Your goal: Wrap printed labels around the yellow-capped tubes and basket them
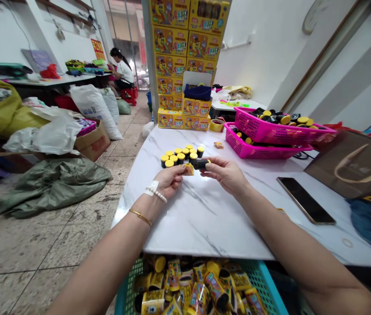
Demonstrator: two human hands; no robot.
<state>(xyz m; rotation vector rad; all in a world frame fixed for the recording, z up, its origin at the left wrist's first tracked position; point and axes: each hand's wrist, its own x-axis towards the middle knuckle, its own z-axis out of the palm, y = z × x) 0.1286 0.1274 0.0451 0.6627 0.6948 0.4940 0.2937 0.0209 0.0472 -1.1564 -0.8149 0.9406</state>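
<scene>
My left hand (168, 179) pinches a small yellow printed wrapper (188, 169) above the white marble-look table (185, 214). In my right hand (225, 173) is a small black canister (200, 164), lying on its side with its yellow lid end toward my fingers. Wrapper and canister are close together; whether they touch I cannot tell. Just behind them stands a group of several black canisters with yellow lids (181, 156), upright and close packed. Another small orange-yellow wrapper (218, 145) lies farther back on the table.
Two stacked pink baskets (270, 127) hold more canisters at the right. A phone (306, 200) and a brown paper bag (352, 162) lie nearby. Yellow boxes (171, 65) are piled behind. Below the table edge, a teal basket (272, 284) holds wrapped canisters. A person (123, 70) sits far left.
</scene>
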